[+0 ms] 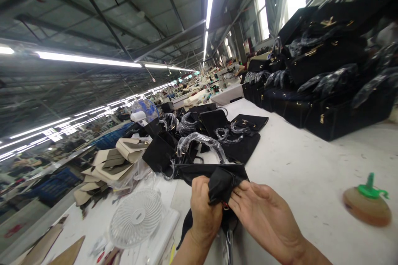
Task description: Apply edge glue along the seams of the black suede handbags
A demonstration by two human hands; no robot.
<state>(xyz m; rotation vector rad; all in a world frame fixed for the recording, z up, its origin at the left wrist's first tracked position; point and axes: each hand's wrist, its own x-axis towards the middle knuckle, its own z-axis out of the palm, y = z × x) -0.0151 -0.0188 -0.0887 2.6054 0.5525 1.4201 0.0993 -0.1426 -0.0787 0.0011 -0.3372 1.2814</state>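
Note:
A black handbag (192, 169) is in front of me on the table, its handle (202, 137) wrapped in clear plastic and standing up behind the top edge. Soft black fabric (220, 184), which looks like its lining, bulges out between my hands. My left hand (203, 207) is closed around this fabric in a fist. On the other side, my right hand (270, 219) has its palm turned up and fingers stretched out, the fingertips touching the black fabric. A small red and gold detail shows below the fabric. The bag's lower part is mostly hidden by my hands.
More black bags (248, 122) with wrapped handles lie behind, and a large stack (323, 95) stands at right. A white fan (137, 217) is at left, near beige bag pieces (105, 161). A round bottle (367, 207) with a green cap sits at right.

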